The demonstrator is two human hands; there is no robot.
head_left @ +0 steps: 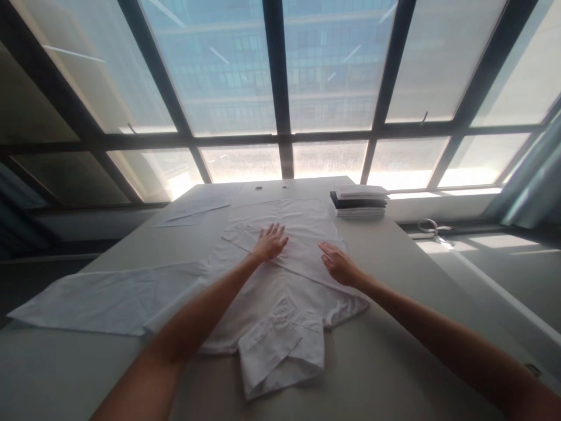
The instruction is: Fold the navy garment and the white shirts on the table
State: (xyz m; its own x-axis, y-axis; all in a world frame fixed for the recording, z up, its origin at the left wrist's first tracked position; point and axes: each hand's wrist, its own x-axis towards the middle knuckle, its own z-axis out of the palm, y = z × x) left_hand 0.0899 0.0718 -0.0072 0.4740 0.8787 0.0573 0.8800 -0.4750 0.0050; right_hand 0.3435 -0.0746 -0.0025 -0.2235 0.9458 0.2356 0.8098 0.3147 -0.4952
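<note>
A white garment with long sleeves, seemingly a shirt (258,298), lies spread on the table before me. One sleeve stretches out to the left, while the other appears folded across the body. Its hood-like or collar end, I cannot tell which, points toward me. My left hand (269,242) rests flat on the middle of the cloth, fingers spread. Over the right part of the garment is my right hand (339,264), turned on its side with fingers extended; whether it touches the cloth is unclear. Neither hand grips anything.
On the white table (394,351), a stack of folded white and black cloth (358,203) stands at the back right. Thin white sheets (193,207) lie at the back left. Large windows (331,64) rise behind the table. A curtain (532,181) hangs at the right.
</note>
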